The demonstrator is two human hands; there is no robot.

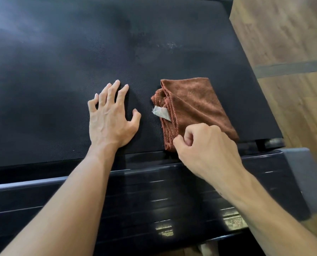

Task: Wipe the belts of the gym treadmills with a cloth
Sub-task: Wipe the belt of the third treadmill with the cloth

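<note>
Head view looks down on a black treadmill belt, textured and faintly smudged toward its far right part. A folded brown microfibre cloth lies flat on the belt near its near right corner, with a small white label sticking out of the folds on its left side. The left hand rests on the belt just beside the cloth, apart from it, its fingers spread and lightly arched with the tips pressing the surface. The right hand sits over the near edge of the cloth, its fingers curled in, thumb and forefinger pinching the stitched hem at the cloth's near left corner. Below the belt's near edge runs the glossy black ribbed end cover of the treadmill. Wood-look flooring shows along the right side, crossed by a dark strip.
</note>
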